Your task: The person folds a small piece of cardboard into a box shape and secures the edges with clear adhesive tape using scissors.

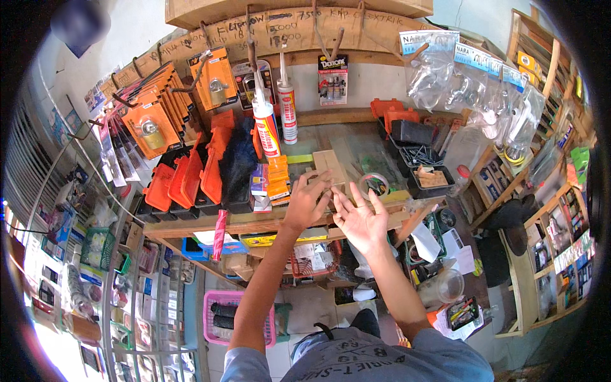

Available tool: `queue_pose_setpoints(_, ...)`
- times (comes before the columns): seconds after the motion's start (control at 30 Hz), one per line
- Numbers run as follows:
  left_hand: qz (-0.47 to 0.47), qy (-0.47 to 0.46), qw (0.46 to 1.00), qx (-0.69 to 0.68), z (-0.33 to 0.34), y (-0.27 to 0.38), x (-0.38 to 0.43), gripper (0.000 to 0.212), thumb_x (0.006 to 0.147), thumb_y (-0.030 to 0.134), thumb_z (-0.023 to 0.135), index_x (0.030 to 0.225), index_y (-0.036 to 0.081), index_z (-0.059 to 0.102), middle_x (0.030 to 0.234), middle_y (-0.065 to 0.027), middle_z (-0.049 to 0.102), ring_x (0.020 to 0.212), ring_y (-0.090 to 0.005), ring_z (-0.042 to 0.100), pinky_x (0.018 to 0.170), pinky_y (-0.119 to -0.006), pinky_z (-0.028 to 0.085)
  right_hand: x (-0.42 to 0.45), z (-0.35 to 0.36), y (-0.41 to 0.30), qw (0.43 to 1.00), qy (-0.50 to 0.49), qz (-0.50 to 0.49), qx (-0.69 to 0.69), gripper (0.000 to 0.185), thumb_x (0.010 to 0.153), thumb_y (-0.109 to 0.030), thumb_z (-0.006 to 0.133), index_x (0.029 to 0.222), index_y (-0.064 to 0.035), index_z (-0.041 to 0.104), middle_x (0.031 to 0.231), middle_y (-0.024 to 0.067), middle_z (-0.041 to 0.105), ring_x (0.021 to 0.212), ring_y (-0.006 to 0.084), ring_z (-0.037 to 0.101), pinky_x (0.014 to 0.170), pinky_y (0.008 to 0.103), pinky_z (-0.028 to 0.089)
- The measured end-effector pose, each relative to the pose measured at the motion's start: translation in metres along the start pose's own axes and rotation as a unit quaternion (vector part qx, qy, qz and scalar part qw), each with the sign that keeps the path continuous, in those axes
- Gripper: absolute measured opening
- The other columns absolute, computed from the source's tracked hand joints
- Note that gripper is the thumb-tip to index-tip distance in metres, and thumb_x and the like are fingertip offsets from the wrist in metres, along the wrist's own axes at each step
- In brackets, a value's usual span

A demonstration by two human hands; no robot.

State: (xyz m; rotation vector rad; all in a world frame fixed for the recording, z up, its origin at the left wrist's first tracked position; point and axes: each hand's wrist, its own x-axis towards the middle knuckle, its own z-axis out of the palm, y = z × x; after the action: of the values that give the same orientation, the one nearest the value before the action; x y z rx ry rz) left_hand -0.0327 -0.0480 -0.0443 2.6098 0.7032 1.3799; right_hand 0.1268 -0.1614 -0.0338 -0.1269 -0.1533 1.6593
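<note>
My left hand [308, 200] is over the front of a wooden shelf table [353, 138], fingers bent and apart, with no object visible in it. Beside it my right hand [363, 222] is turned palm up with spread fingers, and holds nothing. Their fingertips almost meet; whether they touch, I cannot tell. Just beyond the left fingers lies a pale wooden block [329, 162], partly covered by that hand. A roll of tape [374, 184] rests behind my right fingertips. Small orange boxes [278, 179] are stacked left of my left hand, in front of a silicone sealant tube [265, 122].
Black bins with orange lids [186, 179] line the table's left side. A bin of screws [420, 156] stands at the right. Carded padlocks [152, 133] and bagged hardware [429, 71] hang from pegs. Below are a red basket [315, 272] and a pink basket [238, 339].
</note>
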Motion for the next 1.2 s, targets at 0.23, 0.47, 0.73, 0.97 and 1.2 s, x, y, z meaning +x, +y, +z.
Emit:
queue_pose_setpoints(0.23,-0.01,-0.001,1.0,-0.003,0.002,-0.002,0.0,0.023,0.094,0.014,0.057,0.11,0.003,0.069,0.136,-0.0091,0.062,0.121,-0.0365,0.052,0.101,-0.048,0.041,0.001,-0.009,0.007,1.0,-0.019,-0.001,-0.003,0.048,0.1,-0.042,0.052,0.136,-0.0109,0.052,0.148,0.016,0.048,0.125,0.0266,0.054,0.095,0.0421,0.044)
queue_pose_setpoints(0.47,-0.022,0.01,0.999,-0.04,0.004,-0.006,0.009,0.025,0.1,0.016,0.053,0.107,0.002,0.073,0.128,-0.012,0.067,0.12,-0.0359,0.052,0.104,-0.045,0.04,0.003,-0.014,0.008,1.0,-0.011,-0.006,-0.028,0.05,0.1,-0.043,0.052,0.138,-0.0111,0.052,0.15,0.0143,0.048,0.127,0.0263,0.053,0.096,0.0422,0.044)
queue_pose_setpoints(0.73,-0.035,0.035,0.997,-0.066,0.016,-0.016,0.012,0.011,0.085,0.013,0.075,0.085,0.004,0.068,0.122,-0.0092,0.07,0.12,-0.0321,0.054,0.104,-0.042,0.038,-0.007,-0.031,0.013,0.999,0.01,-0.007,-0.051,0.05,0.101,-0.042,0.051,0.141,-0.0125,0.05,0.148,0.0129,0.05,0.126,0.0272,0.053,0.097,0.0431,0.046)
queue_pose_setpoints(0.97,-0.032,0.034,0.996,-0.081,0.016,-0.015,0.012,0.015,0.08,0.013,0.079,0.085,0.004,0.068,0.121,-0.0084,0.071,0.12,-0.0315,0.054,0.104,-0.042,0.039,-0.022,-0.049,0.006,0.998,0.014,-0.016,-0.057,0.047,0.103,-0.037,0.048,0.141,-0.0107,0.05,0.146,0.0137,0.052,0.122,0.0284,0.056,0.097,0.0438,0.047)
queue_pose_setpoints(1.2,-0.033,0.029,0.996,-0.079,0.018,-0.02,0.01,0.02,0.079,0.012,0.08,0.093,0.003,0.07,0.121,-0.009,0.07,0.119,-0.0316,0.054,0.104,-0.042,0.04,-0.02,-0.033,-0.019,0.936,-0.03,-0.122,-0.33,0.042,0.102,-0.03,0.055,0.135,-0.0047,0.053,0.134,0.0139,0.062,0.112,0.0215,0.063,0.09,0.0338,0.051)
